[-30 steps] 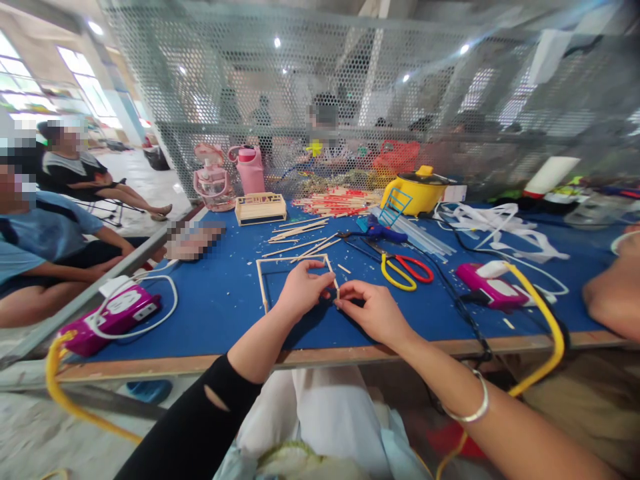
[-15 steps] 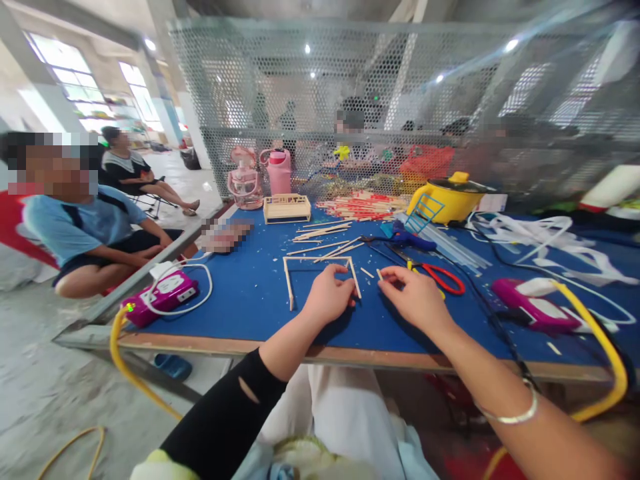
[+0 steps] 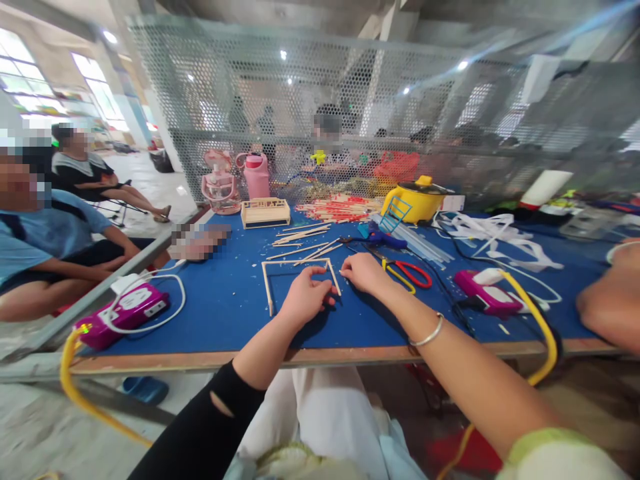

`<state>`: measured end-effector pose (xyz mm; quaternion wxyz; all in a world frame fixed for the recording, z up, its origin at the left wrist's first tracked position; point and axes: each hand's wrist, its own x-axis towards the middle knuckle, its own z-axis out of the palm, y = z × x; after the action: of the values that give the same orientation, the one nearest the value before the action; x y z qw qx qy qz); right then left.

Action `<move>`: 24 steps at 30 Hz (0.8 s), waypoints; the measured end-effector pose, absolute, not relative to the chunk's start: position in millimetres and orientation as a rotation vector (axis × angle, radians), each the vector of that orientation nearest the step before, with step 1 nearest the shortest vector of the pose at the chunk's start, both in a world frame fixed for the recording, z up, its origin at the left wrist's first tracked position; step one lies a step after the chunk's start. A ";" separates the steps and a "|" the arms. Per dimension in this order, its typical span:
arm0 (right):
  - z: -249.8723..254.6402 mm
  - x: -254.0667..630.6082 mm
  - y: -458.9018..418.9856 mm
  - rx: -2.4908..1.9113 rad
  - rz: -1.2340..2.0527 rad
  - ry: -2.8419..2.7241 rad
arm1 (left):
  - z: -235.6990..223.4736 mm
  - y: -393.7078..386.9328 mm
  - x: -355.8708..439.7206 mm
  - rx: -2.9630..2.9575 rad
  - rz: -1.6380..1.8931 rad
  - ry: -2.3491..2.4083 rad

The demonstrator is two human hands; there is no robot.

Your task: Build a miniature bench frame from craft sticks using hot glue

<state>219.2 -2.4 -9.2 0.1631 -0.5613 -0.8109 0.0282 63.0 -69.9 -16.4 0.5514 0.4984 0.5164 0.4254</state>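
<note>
A three-sided frame of thin wooden sticks [image 3: 295,261] lies on the blue tabletop, its near side without a stick. My left hand [image 3: 309,293] rests inside it with fingers loosely bent and apart, the fingertips close to the right-hand stick; whether they touch it I cannot tell. Just right of the frame, my right hand [image 3: 369,272] has thumb and forefinger pinched, and a small pale stick end shows at the tips. Behind the frame are loose wooden sticks [image 3: 305,233] and a pile of red-and-natural sticks [image 3: 345,208].
A small wooden model bed [image 3: 265,215] stands at the back beside a pink bottle [image 3: 257,177]. Red-handled scissors [image 3: 413,273], a blue glue gun [image 3: 393,241] and a yellow pot [image 3: 415,203] are on the right. Purple power strips [image 3: 125,313] flank the workspace. Another person's arm [image 3: 610,300] enters right.
The view has turned right. My right hand has moved left, closer to the frame, and its fingers have closed together. My left hand stays at the frame's right-hand stick.
</note>
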 end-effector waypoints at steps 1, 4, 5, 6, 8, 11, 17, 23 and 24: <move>-8.3 220.5 -6.6 -1.598 0.089 -2.313 | -15.5 -70.4 62.7 1.167 1.010 1.215; -9.8 227.3 -33.5 -1.546 0.274 -2.236 | -13.6 -72.0 62.3 1.151 1.021 1.201; -12.2 229.3 -45.2 -1.492 0.479 -2.127 | -13.4 -72.4 62.3 1.150 1.025 1.196; -15.4 230.8 -56.8 -1.440 0.676 -2.000 | -13.7 -72.8 62.3 1.154 1.027 1.190; -22.5 231.1 -76.1 -1.345 0.864 -1.830 | -15.0 -73.0 62.3 1.168 1.034 1.173; -30.1 225.8 -89.7 -1.331 0.735 -1.840 | -17.8 -72.4 61.5 1.188 1.049 1.148; -30.0 215.5 -86.6 -1.347 0.513 -1.934 | -19.6 -73.3 59.8 1.245 1.050 1.093; -31.0 217.2 -88.2 -1.357 0.533 -1.917 | -24.4 -73.9 59.6 1.330 1.024 1.125; -31.1 217.4 -88.6 -1.364 0.535 -1.916 | -25.4 -72.7 59.6 1.341 1.019 1.130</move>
<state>217.4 -88.6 -31.1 0.3566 -0.5283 -0.7422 0.2072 59.6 -72.7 -25.4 0.5283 0.5614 0.4730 0.4266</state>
